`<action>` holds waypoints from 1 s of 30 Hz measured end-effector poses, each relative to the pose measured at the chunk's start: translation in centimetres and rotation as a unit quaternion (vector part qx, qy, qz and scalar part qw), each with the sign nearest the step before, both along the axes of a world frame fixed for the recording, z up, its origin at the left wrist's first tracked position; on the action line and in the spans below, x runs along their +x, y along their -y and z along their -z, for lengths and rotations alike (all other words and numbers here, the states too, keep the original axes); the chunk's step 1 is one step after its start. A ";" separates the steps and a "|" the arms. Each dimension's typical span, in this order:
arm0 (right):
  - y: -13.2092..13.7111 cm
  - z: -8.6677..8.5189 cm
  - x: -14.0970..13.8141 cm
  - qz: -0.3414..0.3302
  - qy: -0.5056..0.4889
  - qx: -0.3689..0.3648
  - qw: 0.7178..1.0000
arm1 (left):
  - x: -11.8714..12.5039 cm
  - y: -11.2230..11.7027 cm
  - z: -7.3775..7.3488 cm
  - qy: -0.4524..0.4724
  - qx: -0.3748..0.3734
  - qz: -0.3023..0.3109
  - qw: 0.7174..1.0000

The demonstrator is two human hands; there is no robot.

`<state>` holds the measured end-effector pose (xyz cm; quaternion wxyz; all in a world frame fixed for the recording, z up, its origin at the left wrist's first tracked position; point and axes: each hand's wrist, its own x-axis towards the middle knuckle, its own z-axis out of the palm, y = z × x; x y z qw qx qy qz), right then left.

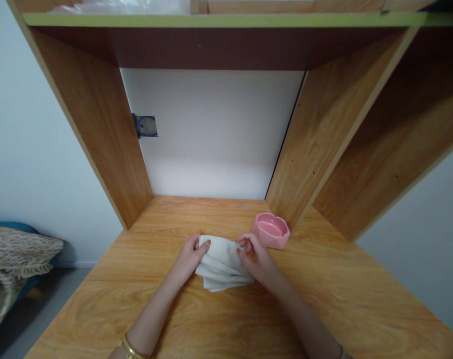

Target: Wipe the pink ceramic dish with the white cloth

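Note:
A white cloth point(222, 264) lies bunched on the wooden desk point(219, 319), near its middle. My left hand point(189, 259) pinches the cloth's upper left corner between thumb and fingers. My right hand point(258, 259) grips the cloth's right edge with curled fingers. A pink bowl-like dish point(270, 230) stands just behind my right hand, close to the wooden side panel.
Wooden side panels point(99, 129) rise on both sides of the desk, with a shelf point(226, 20) overhead and a white wall behind. A small blue-edged opening point(146, 126) sits in the wall at left. A patterned blanket point(13, 259) lies at far left, below desk level.

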<state>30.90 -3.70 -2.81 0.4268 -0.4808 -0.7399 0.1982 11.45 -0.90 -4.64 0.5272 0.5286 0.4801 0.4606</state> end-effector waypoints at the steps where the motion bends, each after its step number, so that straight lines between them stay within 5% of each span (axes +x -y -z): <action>1: 0.3 -0.5 -0.1 -0.026 0.017 0.007 1.000 | 0.0 0.0 -0.1 0.005 -0.003 -0.003 1.000; 4: 1.2 -1.6 -0.5 -0.095 0.085 0.002 0.992 | 0.2 0.2 -0.4 0.025 -0.016 -0.015 0.999; 10: 1.5 -1.4 -0.6 -0.112 0.174 -0.049 0.977 | 0.2 0.4 -0.4 0.054 -0.027 -0.034 0.998; 30: 0.1 -0.4 2.1 -0.103 0.115 -0.178 0.972 | 0.4 1.1 0.5 -0.050 0.018 0.128 0.990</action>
